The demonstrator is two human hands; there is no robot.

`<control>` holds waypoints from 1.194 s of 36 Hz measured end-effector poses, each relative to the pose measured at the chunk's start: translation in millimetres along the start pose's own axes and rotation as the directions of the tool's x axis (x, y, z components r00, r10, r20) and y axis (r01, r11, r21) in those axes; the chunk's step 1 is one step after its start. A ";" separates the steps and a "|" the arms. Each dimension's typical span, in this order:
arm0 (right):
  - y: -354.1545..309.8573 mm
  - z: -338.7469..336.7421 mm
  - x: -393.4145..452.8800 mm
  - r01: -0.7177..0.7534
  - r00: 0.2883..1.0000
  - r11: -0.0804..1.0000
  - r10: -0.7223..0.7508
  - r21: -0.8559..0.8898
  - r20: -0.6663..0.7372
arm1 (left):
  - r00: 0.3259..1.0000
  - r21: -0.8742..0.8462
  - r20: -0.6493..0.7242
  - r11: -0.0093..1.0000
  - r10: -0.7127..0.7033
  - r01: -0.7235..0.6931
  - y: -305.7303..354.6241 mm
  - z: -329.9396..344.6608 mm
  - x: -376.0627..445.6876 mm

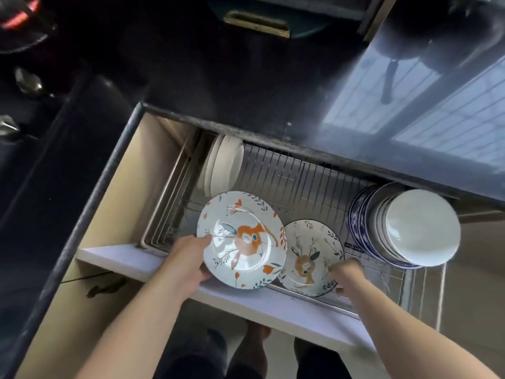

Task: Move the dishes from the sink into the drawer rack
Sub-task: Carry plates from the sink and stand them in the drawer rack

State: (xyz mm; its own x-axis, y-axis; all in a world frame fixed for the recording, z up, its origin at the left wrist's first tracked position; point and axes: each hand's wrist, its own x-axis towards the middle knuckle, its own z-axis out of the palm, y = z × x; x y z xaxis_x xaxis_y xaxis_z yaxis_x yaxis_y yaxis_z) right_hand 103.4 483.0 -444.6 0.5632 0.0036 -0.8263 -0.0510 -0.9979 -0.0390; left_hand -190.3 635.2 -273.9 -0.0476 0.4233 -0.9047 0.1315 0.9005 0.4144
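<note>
Ceramic orange-fox plate (241, 240) gripped at its left rim by left hand (188, 262), tilted over wire drawer rack (295, 176); right hand (345, 272) pinches smaller deer plate (310, 254) just right, both near rack's front.

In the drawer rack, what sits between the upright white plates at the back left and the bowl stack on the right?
Only bare wire rack between the white plates and the bowl stack, per the head view.
</note>
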 end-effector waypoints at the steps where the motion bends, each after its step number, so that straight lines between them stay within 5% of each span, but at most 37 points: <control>1: -2.7 -2.1 -6.4 0.064 0.997 0.994 -0.067 -0.092 -0.034 | 1.000 0.014 0.008 1.000 -0.009 0.008 0.6 4.7 2.4; 3: -19.1 -14.3 -39.8 0.238 0.960 0.948 -0.262 -0.213 -0.094 | 0.999 0.055 0.031 0.998 -0.007 0.005 4.0 15.3 4.8; 5: -34.6 -22.0 -76.0 0.374 0.921 0.927 -0.374 -0.027 -0.104 | 0.997 0.078 0.075 0.997 -0.014 0.008 6.7 27.2 6.2; 7: -50.6 -28.7 -116.3 0.268 0.909 0.857 -0.376 0.440 0.180 | 0.993 0.080 0.115 0.997 -0.027 0.018 5.8 38.3 8.7; 8: -53.7 -31.9 -129.1 0.128 0.843 0.780 -0.410 0.612 0.347 | 0.991 0.090 0.132 0.996 -0.033 0.021 4.5 42.9 11.0; 10: -59.2 -42.6 -142.7 0.025 0.776 0.689 -0.471 0.725 0.421 | 0.984 0.095 0.169 0.995 -0.048 0.032 4.1 51.8 18.2; 13: -58.2 -49.9 -141.8 0.083 0.861 0.689 -0.413 0.720 0.296 | 0.973 0.239 0.230 0.971 -0.031 -0.026 7.9 62.6 25.1; 15: -53.1 -51.1 -137.5 0.103 0.895 0.687 -0.380 0.719 0.235 | 0.978 0.469 0.121 0.858 0.171 -0.208 16.5 65.5 41.3; 16: -50.2 -50.6 -136.0 0.119 0.903 0.692 -0.373 0.712 0.211 | 0.936 0.568 0.015 0.768 0.351 -0.297 21.6 64.8 54.0; 18: -49.9 -49.7 -131.8 0.157 0.916 0.688 -0.369 0.708 0.156 | 0.720 0.660 -0.156 0.614 0.676 -0.434 44.1 62.6 69.1; 20: -53.0 -49.2 -131.0 0.175 0.922 0.694 -0.364 0.698 0.130 | 0.589 0.699 -0.199 0.535 0.783 -0.475 67.8 61.2 86.9; 25: -60.3 -48.2 -139.2 0.186 0.927 0.717 -0.355 0.671 0.123 | 0.700 0.679 -0.183 0.604 0.690 -0.418 96.3 65.3 123.3; 32: -69.6 -45.3 -145.2 0.175 0.920 0.721 -0.362 0.671 0.149 | 0.692 0.784 -0.188 0.531 0.697 -0.321 102.6 73.8 126.6; 43: -78.4 -43.0 -149.0 0.175 0.915 0.725 -0.370 0.666 0.162 | 0.768 0.804 -0.149 0.528 0.623 -0.272 125.0 69.5 121.3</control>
State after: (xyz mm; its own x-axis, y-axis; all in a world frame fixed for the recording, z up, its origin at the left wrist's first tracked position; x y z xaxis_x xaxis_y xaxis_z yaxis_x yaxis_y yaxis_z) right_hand 59.0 557.9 -294.3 0.4007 0.3825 -0.8326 -0.4876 -0.6803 -0.5472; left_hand -110.8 792.2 -338.7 -0.1024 0.9008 -0.4219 0.8787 0.2807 0.3861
